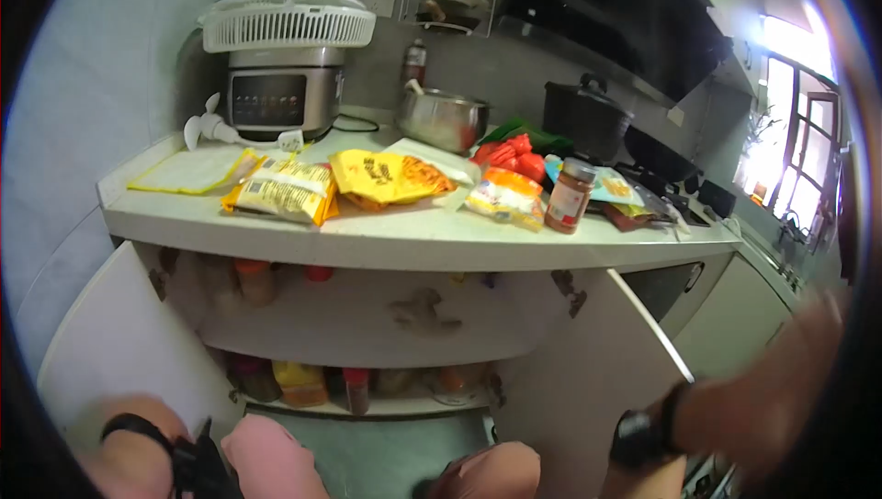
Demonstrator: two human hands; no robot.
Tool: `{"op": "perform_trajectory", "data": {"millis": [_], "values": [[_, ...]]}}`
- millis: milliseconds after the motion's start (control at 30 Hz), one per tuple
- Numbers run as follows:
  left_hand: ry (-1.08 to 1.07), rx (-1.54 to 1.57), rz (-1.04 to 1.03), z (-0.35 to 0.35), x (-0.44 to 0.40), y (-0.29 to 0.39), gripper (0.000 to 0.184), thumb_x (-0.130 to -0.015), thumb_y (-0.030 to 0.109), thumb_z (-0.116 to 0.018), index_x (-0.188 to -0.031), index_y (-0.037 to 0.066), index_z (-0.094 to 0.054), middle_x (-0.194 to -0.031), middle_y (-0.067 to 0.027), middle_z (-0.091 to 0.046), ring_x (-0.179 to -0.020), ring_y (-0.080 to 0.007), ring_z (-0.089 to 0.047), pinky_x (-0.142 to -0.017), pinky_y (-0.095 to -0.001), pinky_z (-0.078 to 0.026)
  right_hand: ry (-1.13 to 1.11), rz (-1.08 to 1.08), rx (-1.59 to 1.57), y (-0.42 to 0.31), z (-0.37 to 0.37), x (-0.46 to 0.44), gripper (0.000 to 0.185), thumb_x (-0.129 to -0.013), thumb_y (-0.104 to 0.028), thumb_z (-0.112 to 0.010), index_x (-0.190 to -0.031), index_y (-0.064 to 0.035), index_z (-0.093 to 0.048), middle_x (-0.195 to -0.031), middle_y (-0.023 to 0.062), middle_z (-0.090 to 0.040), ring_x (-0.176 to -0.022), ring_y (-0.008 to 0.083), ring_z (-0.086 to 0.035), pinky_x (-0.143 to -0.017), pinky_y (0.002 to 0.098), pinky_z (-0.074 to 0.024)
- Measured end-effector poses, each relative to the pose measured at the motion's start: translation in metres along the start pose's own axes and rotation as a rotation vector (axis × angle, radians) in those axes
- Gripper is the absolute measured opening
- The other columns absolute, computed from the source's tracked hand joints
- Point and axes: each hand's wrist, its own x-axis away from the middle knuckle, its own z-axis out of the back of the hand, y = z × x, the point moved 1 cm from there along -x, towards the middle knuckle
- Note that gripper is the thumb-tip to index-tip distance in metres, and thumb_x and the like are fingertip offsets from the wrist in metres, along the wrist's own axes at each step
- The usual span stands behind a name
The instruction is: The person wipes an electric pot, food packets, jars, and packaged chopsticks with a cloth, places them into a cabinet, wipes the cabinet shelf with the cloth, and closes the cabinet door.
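Note:
At the lower left edge, my left hand [147,410] is partly in view beside the left cabinet door [119,334], a black strap round its wrist; its fingers cannot be made out. My right hand [767,398] is a blur at the lower right, beyond a black wristband and near the right cabinet door [606,343]. Whether it holds anything is unclear. Both doors stand open below the counter. Inside are an upper shelf [340,324] with jars and a lower shelf [395,407] with a yellow packet [299,383] and a red-lidded jar [356,391].
On the counter [386,246] lie yellow food packets [386,177], a white-orange bag [505,196], a red bag [514,157] and a brown jar [570,196]. Behind stand a cooker [276,95], a metal pot [444,119] and a black pot [583,119]. My knees are below.

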Motion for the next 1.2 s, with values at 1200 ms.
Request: {"op": "perform_trajectory", "data": {"millis": [1200], "values": [[-0.737,0.141,1.575,-0.041,0.276,0.006,0.103,-0.063,0.015,-0.080,-0.143,0.005,-0.016,-0.133,-0.0163,-0.042,-0.124,-0.0249,-0.043,-0.102,-0.0350,-0.034,-1.553,0.218,-1.099,0.015,-0.135,0.208,0.073,-0.071,-0.030,-0.076,-0.128,-0.0050,-0.039,-0.116,0.0184,-0.054,-0.099,0.0306,-0.058,-0.088,0.0367,-0.0460]]}}
